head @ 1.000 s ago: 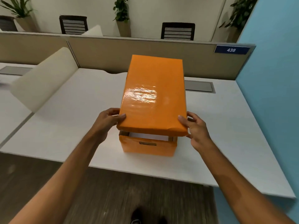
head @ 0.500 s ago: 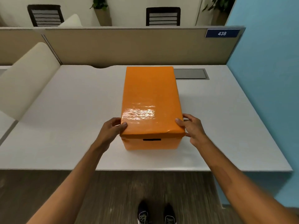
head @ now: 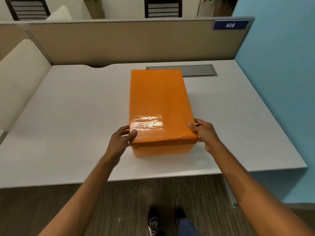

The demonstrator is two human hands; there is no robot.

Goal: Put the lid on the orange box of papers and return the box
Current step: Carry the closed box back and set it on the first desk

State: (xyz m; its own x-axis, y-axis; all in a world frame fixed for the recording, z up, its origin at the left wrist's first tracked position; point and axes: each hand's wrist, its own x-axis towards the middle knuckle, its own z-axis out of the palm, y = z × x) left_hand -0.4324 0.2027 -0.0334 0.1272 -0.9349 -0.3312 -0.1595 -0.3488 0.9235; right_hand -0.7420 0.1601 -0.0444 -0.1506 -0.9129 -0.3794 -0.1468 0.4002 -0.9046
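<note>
The orange box (head: 162, 150) stands on the white desk (head: 71, 116) near its front edge. Its glossy orange lid (head: 158, 103) sits flat on top and covers it fully, so the papers are hidden. My left hand (head: 121, 139) grips the lid's near left corner, thumb on top. At the near right corner my right hand (head: 203, 132) holds the lid the same way, where the lid edge has a small dent.
A grey cable hatch (head: 196, 70) lies in the desk behind the box. A beige partition (head: 127, 41) with a "438" sign (head: 230, 25) backs the desk. A blue wall (head: 281, 82) bounds the right side. A white chair back (head: 18, 77) stands at left.
The lid was tilted up at its near end, showing papers; it has come down flat onto the box. Both hands stayed on its near corners. The view has tilted downward.
</note>
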